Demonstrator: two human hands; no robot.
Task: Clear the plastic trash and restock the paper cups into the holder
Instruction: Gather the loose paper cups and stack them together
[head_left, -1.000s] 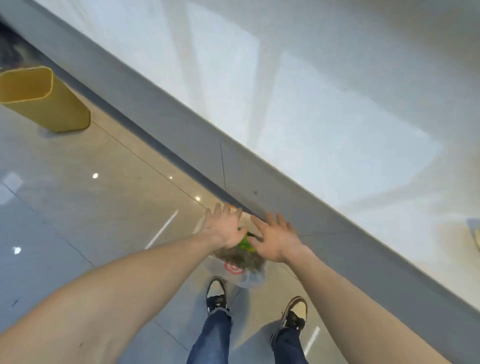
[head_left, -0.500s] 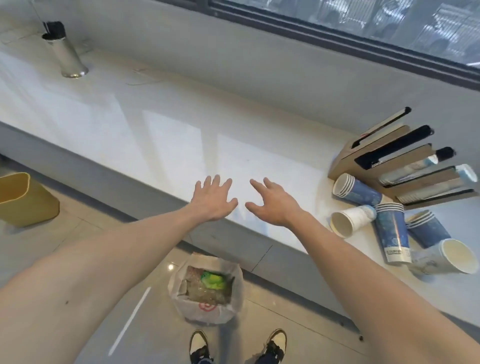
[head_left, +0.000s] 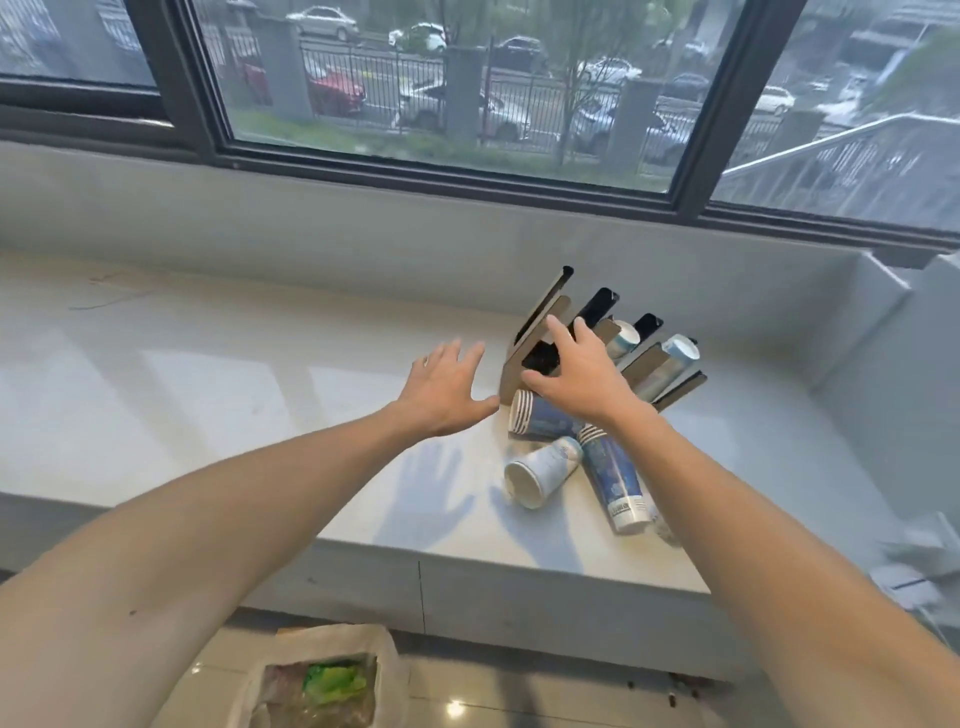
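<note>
Plastic trash is seen bagged in the trash bag (head_left: 332, 680) on the floor, so clearing is judged largely done. Restocking is not begun: loose paper cups (head_left: 545, 470) lie on the counter (head_left: 208, 395) just before the cup holder (head_left: 649, 364). The left hand (head_left: 447, 397) and right hand (head_left: 582, 376) are spread above them, nothing gripped.

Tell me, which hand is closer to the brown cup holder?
Right. The right hand is over the cup holder, in front of its slots. The left hand hovers open beside it, apart.
</note>
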